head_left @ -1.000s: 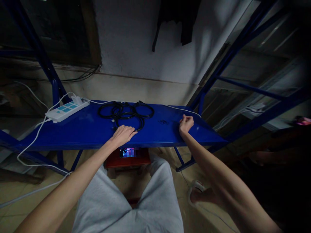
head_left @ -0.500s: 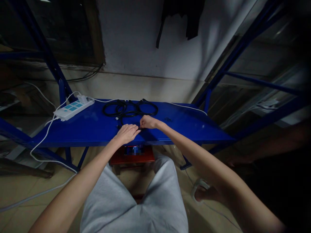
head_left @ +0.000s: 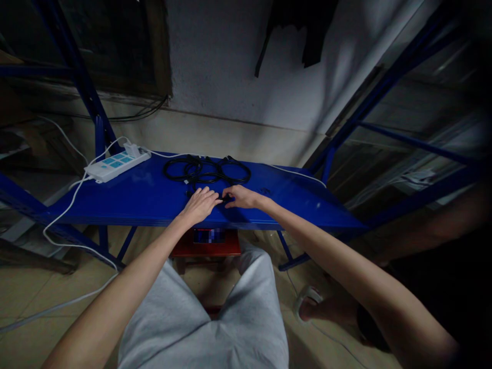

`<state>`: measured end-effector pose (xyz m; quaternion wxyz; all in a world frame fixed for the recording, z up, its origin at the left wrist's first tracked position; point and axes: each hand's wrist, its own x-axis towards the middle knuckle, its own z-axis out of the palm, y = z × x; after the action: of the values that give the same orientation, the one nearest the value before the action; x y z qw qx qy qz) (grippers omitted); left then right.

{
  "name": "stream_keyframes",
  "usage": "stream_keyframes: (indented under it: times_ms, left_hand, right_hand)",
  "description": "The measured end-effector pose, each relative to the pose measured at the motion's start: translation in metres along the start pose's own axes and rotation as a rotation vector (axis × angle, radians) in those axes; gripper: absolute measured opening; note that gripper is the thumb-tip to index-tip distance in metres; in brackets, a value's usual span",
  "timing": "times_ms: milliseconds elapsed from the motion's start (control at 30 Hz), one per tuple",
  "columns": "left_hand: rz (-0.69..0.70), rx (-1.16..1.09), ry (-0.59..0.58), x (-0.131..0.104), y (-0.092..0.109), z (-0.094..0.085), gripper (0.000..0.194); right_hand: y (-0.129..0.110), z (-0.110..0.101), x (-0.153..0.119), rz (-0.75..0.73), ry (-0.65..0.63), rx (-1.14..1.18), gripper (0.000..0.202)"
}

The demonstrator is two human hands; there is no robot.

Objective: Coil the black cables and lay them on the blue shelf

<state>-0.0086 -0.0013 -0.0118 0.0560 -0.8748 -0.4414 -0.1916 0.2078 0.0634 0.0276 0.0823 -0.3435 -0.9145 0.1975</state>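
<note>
Blue table [head_left: 307,205]: standing along a pale wall [head_left: 230,77].
Left hand [head_left: 202,204]: resting palm down near the front edge, fingers close together over the near black cable [head_left: 189,193]; cannot tell whether gripping.
Right hand [head_left: 239,196]: placed just beside the left fingertips, thumb and fingers curved narrowly at a dark stretch of cable; cannot tell whether pinching.
Near black cable: lying on the table, partly hidden by the hands.
Black cable coils [head_left: 220,168]: lying just behind both hands, loops overlapping.
White power strip [head_left: 111,166]: sitting at the left end, faced with blue sockets.
Red stool [head_left: 180,249]: standing low before the table, bearing a lit phone [head_left: 208,236].
</note>
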Motion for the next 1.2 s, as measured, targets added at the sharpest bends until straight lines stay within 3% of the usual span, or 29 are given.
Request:
stream_keyframes:
  times_ms: [233, 367, 567, 700, 800, 933, 1200]
  left_hand:
    - [-0.03, -0.025, -0.028, 0.002, -0.004, 0.004, 0.029]
    - [-0.057, -0.07, -0.06, 0.004, -0.004, 0.004, 0.025]
    - [-0.029, -0.027, -0.072, 0.002, 0.002, -0.002, 0.021]
    - [-0.06, -0.087, -0.1, 0.005, 0.001, -0.001, 0.015]
    - [-0.167, -0.182, -0.131, 0.013, 0.002, 0.002, 0.021]
    - [-0.281, -0.228, -0.091, 0.023, 0.007, 0.009, 0.019]
    - [-0.301, -0.384, -0.016, 0.022, 0.006, 0.015, 0.014]
  right_hand:
    - [-0.003, 0.039, -0.008, -0.016, 0.386, 0.007, 0.019]
    - [-0.001, 0.052, -0.011, 0.001, 0.507, -0.037, 0.016]
    - [0.011, 0.058, -0.004, -0.077, 0.448, 0.231, 0.016]
    - [0.013, 0.06, 0.002, -0.045, 0.505, 0.392, 0.021]
    - [0.008, 0.06, 0.0, 0.017, 0.521, 0.422, 0.018]
    - [0.002, 0.057, -0.006, 0.108, 0.559, 0.429, 0.015]
    - [0.0, 0.056, -0.008, 0.14, 0.552, 0.444, 0.012]
